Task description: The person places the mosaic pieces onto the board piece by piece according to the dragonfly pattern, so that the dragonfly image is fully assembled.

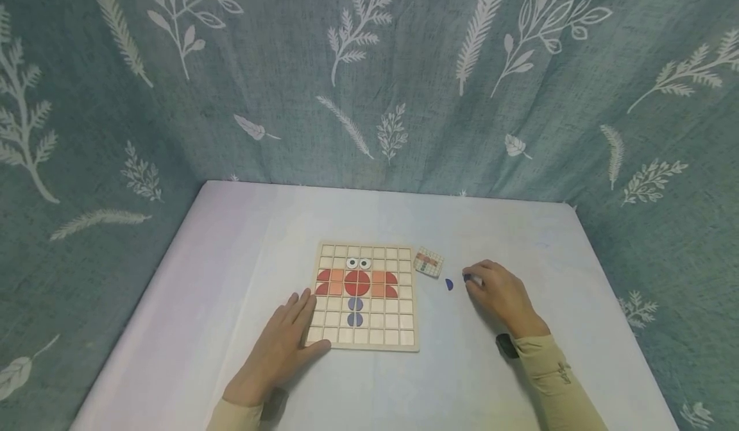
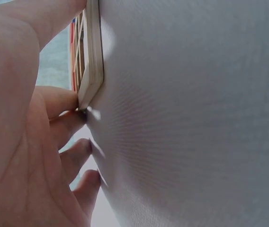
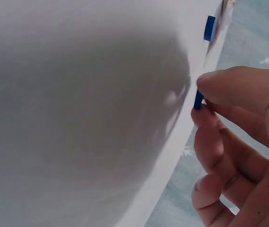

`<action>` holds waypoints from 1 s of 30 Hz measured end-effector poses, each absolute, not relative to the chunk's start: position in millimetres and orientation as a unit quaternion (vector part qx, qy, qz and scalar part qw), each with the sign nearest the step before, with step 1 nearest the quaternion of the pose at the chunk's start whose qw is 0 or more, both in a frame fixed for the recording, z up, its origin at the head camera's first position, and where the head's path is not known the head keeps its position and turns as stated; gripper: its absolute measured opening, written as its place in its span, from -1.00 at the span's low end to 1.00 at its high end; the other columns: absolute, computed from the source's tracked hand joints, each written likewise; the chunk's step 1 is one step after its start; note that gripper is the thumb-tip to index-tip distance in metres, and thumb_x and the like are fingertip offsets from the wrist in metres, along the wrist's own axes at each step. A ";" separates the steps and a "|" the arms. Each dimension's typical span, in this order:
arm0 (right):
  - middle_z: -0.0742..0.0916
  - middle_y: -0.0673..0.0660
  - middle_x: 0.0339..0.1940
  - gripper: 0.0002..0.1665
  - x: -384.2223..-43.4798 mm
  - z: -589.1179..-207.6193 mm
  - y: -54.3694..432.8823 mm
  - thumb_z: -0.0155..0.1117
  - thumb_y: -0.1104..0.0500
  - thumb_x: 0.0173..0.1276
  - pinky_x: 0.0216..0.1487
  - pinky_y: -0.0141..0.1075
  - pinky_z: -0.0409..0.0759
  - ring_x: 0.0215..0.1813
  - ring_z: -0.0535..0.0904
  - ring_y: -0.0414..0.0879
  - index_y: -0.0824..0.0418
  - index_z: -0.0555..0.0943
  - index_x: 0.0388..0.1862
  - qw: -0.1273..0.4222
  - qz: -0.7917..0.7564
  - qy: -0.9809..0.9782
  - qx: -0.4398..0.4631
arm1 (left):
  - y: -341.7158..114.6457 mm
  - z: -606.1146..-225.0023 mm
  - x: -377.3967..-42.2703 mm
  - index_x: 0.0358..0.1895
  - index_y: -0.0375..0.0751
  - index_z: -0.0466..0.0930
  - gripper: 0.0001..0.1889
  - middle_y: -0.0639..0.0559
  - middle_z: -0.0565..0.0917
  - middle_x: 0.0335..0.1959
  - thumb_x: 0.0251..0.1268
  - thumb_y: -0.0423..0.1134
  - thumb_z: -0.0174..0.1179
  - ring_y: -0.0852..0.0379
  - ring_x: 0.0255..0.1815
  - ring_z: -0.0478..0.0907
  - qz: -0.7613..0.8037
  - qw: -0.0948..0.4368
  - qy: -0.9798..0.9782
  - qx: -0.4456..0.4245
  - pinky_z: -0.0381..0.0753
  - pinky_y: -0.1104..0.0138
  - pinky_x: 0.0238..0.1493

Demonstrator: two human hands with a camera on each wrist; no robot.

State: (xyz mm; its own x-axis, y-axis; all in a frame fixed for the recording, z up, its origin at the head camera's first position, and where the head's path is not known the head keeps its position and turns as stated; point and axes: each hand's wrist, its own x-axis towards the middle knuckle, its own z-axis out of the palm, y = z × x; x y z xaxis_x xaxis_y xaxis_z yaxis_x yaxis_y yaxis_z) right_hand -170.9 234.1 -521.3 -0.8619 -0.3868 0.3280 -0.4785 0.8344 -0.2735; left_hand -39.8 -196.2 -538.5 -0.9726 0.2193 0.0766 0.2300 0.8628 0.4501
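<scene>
A square wooden grid board [image 1: 369, 338] lies on the table. On it, white eye pieces, a red disc, orange squares, red curved pieces and blue round shapes make up a figure. My left hand [image 1: 283, 335] rests at the board's lower left corner, its fingers along the left edge and the thumb on the front edge. To the right of the board, my right hand [image 1: 501, 293] pinches a small blue piece [image 3: 198, 100] between thumb and fingertips. Another blue half-circle piece [image 1: 449, 284] lies on the table just left of that hand.
A small pattern card [image 1: 428, 262] with a printed grid figure lies against the board's upper right side. The white table [image 1: 375, 392] is bordered at the back and sides by green leaf-patterned cloth [image 1: 369, 129].
</scene>
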 end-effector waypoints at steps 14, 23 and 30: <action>0.76 0.03 -0.11 -0.67 -152.6 -509.7 217.4 0.55 0.31 0.15 -0.54 -0.37 0.49 -0.40 0.57 -0.13 0.17 0.77 -0.07 0.201 0.260 -0.908 0.260 | -197.1 -537.9 -38.2 0.54 -0.35 0.22 -0.06 -0.25 0.25 0.56 0.28 0.20 0.32 -0.31 0.57 0.11 -0.236 0.023 -0.964 -0.118 0.14 -0.19 0.51; 0.75 -0.02 -0.07 -0.66 -136.8 -507.7 180.8 0.54 0.30 0.16 -0.47 -0.42 0.51 -0.39 0.55 -0.19 0.14 0.75 -0.06 0.196 0.296 -0.882 0.310 | -196.9 -539.1 -39.4 0.56 -0.33 0.18 -0.04 -0.23 0.21 0.58 0.28 0.22 0.31 -0.28 0.59 0.08 -0.238 0.011 -0.964 -0.116 0.09 -0.16 0.54; 0.75 -0.04 -0.03 -0.67 -127.1 -512.7 150.4 0.52 0.25 0.21 -0.41 -0.47 0.52 -0.39 0.53 -0.23 0.10 0.74 -0.03 0.167 0.316 -0.864 0.354 | -196.6 -538.7 -40.1 0.56 -0.33 0.19 -0.05 -0.22 0.22 0.58 0.29 0.21 0.30 -0.28 0.59 0.08 -0.237 0.013 -0.964 -0.118 0.10 -0.16 0.53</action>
State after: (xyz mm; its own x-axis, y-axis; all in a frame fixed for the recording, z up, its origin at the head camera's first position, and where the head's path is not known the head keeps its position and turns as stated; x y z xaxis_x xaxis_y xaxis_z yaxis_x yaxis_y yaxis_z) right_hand -127.1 150.4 -512.7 -0.6940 -0.5057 0.5125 -0.7171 0.5496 -0.4286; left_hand -40.1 -196.6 -538.7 -0.9720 0.2207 0.0804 0.2329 0.8604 0.4533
